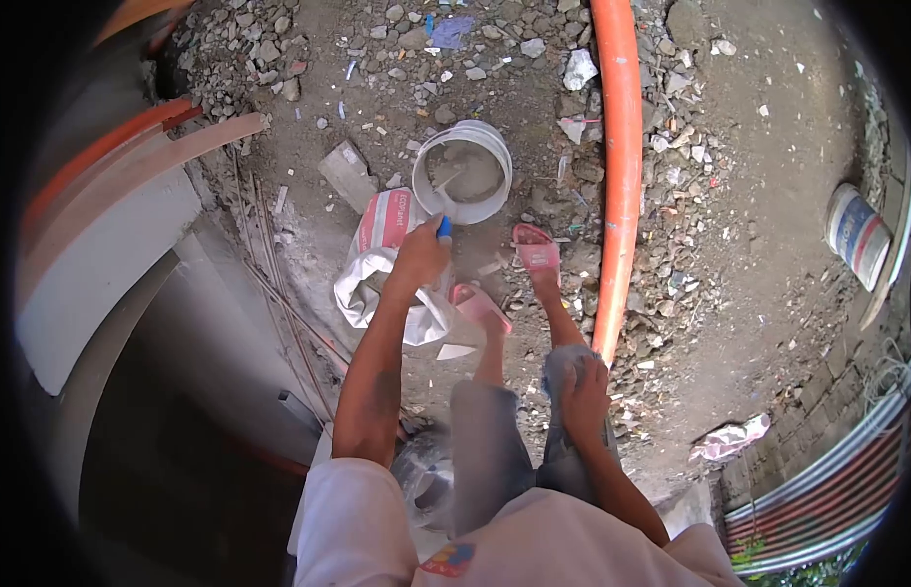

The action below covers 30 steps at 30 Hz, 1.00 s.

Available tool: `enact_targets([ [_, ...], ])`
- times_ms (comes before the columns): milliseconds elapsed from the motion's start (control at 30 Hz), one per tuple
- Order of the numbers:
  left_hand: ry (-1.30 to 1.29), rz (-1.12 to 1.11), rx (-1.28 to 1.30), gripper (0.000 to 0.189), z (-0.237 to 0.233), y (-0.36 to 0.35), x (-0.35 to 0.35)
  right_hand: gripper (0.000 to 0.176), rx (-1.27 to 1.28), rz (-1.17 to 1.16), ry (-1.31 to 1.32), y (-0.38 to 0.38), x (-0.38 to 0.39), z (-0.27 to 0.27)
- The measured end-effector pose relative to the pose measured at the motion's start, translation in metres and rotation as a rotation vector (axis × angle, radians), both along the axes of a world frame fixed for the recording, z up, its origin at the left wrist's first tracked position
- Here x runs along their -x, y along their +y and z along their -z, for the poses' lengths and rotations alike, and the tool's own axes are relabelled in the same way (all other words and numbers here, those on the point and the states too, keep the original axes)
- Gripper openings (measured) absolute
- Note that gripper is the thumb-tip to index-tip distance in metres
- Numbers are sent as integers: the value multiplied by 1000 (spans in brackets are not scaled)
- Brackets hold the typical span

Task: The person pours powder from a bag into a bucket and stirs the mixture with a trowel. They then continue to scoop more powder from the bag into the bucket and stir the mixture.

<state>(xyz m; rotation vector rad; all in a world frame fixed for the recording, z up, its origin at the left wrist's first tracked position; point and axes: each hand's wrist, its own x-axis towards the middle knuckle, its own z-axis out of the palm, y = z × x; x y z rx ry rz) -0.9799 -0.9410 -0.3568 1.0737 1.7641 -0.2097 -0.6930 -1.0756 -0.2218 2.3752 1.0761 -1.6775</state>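
My left hand [422, 256] is closed around the blue handle of a trowel [447, 205]. Its blade reaches into a white bucket [506, 176] holding grey, wet-looking mix. Just below that hand is an open cement bag [382, 223], white with a red-pink panel, its rim rolled back. My right hand [585, 399] lies on my right knee with the fingers stretched out, holding nothing. The fine shape of the trowel's tip is hidden in the mix.
A thick orange pipe [620, 147] runs along the right of my feet. A block [348, 174] lies left of the bucket. Rubble [270, 49] covers much of the ground. Another bucket [857, 238] lies tilted at far right; thin rods [270, 254] lie left.
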Motion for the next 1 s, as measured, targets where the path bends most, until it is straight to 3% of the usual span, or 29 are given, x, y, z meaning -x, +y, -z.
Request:
enact_targets([
  [100, 42, 262, -10, 53, -15, -5, -10, 41, -84, -32, -2, -2, -4, 2],
  [300, 207, 285, -25, 36, 36, 9, -44, 43, 21, 40, 68, 17, -5, 1],
  [400, 191, 81, -57, 31, 69, 17, -46, 44, -58, -88, -6, 7, -8, 7],
  [500, 23, -475, 155, 23, 90, 28, -42, 45, -21, -108, 13, 18, -6, 4],
  [600, -260, -1039, 131, 23, 92, 31, -57, 44, 55, -49, 30, 30, -5, 0],
  [700, -286, -1204, 156, 23, 72, 35, -68, 44, 66, -65, -43, 23, -6, 1],
  [800, -124, -763, 116, 33, 25, 19, -55, 42, 101, -216, -132, 34, 2, -3],
  [900, 112, -267, -155, 37, -2, 4, -45, 40, 93, -256, -118, 39, 2, -7],
  [933, 182, -130, -259, 38, -2, 2, -46, 40, 74, -222, -106, 37, -1, -6],
  [1000, 258, -24, -212, 36, -9, 10, -51, 40, 25, -102, -77, 24, -4, 0],
])
